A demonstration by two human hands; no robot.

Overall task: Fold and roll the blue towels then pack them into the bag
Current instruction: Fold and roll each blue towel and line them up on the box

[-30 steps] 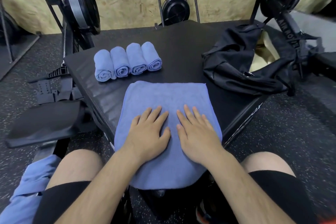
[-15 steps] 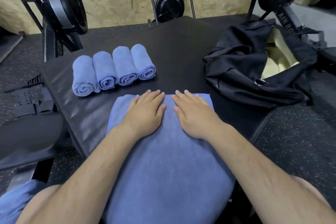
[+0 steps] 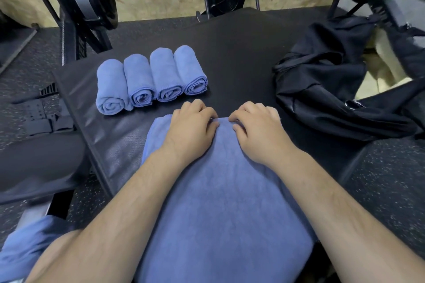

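Leftmost, four rolled blue towels (image 3: pixel 149 80) lay finished; the left hand (image 3: pixel 190 131) and right hand (image 3: pixel 257 128) curled their fingers on the flat blue towel's (image 3: pixel 220 202) far edge, apparently starting its roll toward the body; packing the black fabric bag (image 3: pixel 333 89) remained.

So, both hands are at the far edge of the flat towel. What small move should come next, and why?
Probably curl that far edge over toward the body to start the roll. The left hand and right hand have bent fingers gripping the edge of the flat towel, and four rolled towels already lie beside it, while the bag waits open.
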